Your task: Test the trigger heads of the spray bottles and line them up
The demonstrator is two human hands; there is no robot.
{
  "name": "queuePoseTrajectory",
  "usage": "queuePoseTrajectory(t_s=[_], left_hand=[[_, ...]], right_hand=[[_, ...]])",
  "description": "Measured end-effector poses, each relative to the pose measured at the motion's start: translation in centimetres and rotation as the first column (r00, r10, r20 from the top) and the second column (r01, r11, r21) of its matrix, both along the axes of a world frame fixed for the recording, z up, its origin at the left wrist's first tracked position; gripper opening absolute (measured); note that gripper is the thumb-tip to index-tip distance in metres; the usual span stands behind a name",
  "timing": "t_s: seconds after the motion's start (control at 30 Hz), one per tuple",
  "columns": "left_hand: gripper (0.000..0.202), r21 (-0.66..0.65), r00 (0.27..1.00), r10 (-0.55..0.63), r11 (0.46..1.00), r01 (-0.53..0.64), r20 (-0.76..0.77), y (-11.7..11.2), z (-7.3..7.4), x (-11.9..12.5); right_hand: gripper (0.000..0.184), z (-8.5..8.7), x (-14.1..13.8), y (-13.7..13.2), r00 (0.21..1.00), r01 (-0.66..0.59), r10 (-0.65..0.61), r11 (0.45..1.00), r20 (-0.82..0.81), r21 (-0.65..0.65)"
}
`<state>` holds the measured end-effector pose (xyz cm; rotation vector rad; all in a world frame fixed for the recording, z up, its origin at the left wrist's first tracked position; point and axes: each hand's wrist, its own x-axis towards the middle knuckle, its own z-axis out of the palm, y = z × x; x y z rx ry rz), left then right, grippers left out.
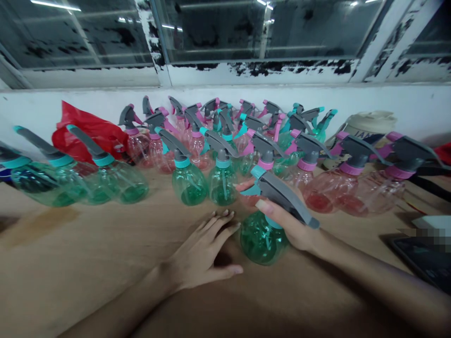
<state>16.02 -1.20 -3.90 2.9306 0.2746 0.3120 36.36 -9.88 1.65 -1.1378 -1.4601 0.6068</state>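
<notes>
Right hand (294, 227) around translucent green bottle (260, 240)

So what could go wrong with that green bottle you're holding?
The right hand grips the green spray bottle only up by its neck, so it might slip or tip over. The crowded bottles stand very close behind it, so one bump could probably knock several down like dominoes.

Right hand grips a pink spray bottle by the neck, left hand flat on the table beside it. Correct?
Wrong colour. The head view shows the spray bottle gripped at the neck by the right hand is green, not pink. The left hand does lie flat on the table beside it.
</notes>
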Motion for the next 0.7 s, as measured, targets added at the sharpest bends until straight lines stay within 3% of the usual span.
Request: queuePoseTrajectory(t_s=[0.27, 0.37, 0.53, 0.7], left_hand=[[0.071, -0.097, 0.993, 0.097, 0.991, -0.089, 0.074, -0.9, -0.7, 0.2], [0.073, -0.173, 0.985, 0.132, 0.979, -0.112, 0.108, -1.5, -0.6, 0.3], [0.074, -0.326, 0.966, 0.204, 0.934, -0.144, 0.159, -3.0, -0.4, 0.6], [0.058, -0.362, 0.921, 0.246, 0.923, -0.128, 0.301, -3.8, 0.3, 0.6]], right_hand=[[0.026, 0.6, -0.4, -0.5, 0.999, 0.05, -0.05, 0.999, 0.019, 0.022], [0.026, 0.3, -0.2, -0.3, 1.0, 0.022, -0.023, 0.999, 0.012, 0.032], [0.025, -0.4, -0.3, 0.0, 0.996, 0.08, -0.082, 0.994, 0.021, 0.073], [0.026, -0.4, -1.9, -0.6, 0.999, 0.038, -0.038, 0.997, -0.009, 0.065]])
